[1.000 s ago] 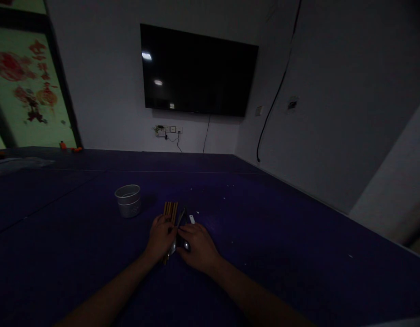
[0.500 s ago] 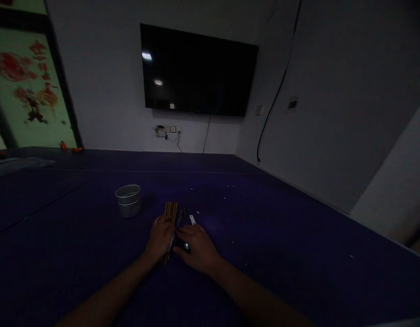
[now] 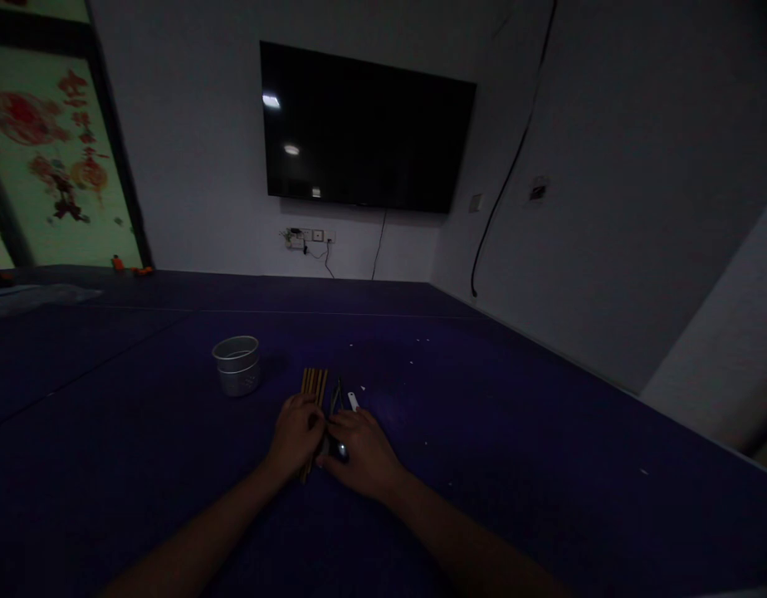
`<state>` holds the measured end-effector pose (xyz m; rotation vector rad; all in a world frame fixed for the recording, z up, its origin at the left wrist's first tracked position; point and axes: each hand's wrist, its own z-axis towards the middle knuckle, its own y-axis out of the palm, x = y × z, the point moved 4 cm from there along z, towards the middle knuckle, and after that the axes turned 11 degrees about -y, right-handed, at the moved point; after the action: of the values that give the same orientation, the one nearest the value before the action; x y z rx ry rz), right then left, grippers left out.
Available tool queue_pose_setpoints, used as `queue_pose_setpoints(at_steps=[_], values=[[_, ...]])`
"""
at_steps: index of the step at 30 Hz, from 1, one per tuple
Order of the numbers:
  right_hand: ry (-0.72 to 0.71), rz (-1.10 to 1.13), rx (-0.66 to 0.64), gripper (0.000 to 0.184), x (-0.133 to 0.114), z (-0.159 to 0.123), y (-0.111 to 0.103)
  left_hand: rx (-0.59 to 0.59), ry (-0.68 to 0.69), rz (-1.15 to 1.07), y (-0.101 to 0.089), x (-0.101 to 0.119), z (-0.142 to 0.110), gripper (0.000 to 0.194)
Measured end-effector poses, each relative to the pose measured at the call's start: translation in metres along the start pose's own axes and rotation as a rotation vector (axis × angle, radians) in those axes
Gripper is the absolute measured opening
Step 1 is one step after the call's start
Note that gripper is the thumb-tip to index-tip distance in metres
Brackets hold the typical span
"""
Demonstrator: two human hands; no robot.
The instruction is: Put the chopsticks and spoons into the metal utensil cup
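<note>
My left hand [image 3: 296, 432] rests on a row of wooden chopsticks [image 3: 315, 379] lying on the purple floor, its fingers curled over them. Their tops show above the hand and a few ends below it. Right beside it, my right hand [image 3: 364, 455] is bent over a small group of utensils, thumb apart from the fingers. A thin dark metal utensil [image 3: 337, 390] and a white handle [image 3: 353, 401] stick out past its fingers. Between thumb and fingers shines a rounded metal piece [image 3: 342, 449], perhaps a spoon's bowl. The utensils' middles are hidden.
A grey metal cylindrical holder [image 3: 239, 378] with small holes stands upright to the left of the hands. White scraps [image 3: 412, 362] are scattered over the purple floor [image 3: 514, 432]. A television [image 3: 364, 124] hangs on the far wall, and a black cable [image 3: 499, 199] runs down the right wall.
The dark metal utensil between the hands has shifted right, away from the chopsticks. My left thumb has drawn in slightly; both hands otherwise stay nearly in place.
</note>
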<state>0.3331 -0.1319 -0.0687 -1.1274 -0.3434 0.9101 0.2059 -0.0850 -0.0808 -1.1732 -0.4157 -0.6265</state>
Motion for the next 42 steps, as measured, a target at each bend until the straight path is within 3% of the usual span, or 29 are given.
queue_pose_setpoints(at_steps=[28,35,42], values=[[0.039,0.080,-0.057,0.048,0.011,-0.006,0.003,-0.001,0.038,-0.089,0.000,-0.001,-0.002,0.019],[0.217,-0.004,0.024,0.049,0.013,-0.006,-0.009,-0.008,0.036,-0.049,0.001,-0.002,-0.001,0.021],[0.316,-0.027,-0.067,0.051,0.016,-0.011,-0.005,0.047,0.061,-0.028,-0.001,0.002,-0.003,0.020]])
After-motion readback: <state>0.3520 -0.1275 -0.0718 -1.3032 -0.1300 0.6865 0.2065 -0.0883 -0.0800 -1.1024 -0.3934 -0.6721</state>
